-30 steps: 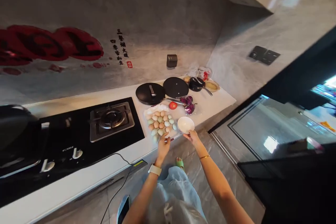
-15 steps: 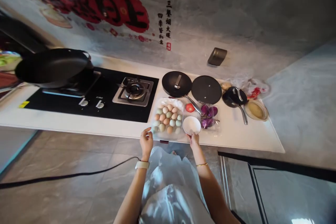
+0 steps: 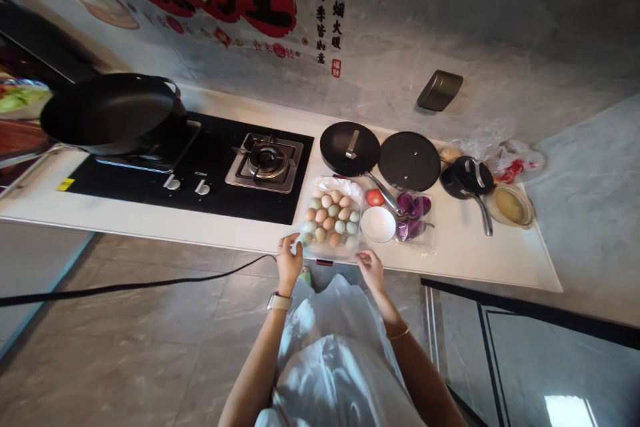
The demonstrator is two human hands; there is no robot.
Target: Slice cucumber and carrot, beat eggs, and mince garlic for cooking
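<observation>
A clear plastic tray of several brown and pale green eggs sits at the front edge of the white counter. My left hand grips the tray's near left corner, fingers curled on it. My right hand hovers just below the tray's near right corner, fingers slightly spread, with nothing visible in it. A white bowl stands right of the tray, a short way above my right hand.
Behind the bowl lie a tomato, purple vegetables, two black lids, a ladle and a small dish. A black gas hob holds a wok on its left. A cable crosses the floor.
The view swung left and then drew nearer. My right hand came off the bowl's rim and dropped to the counter edge. My left hand stayed at the egg tray's left corner.
</observation>
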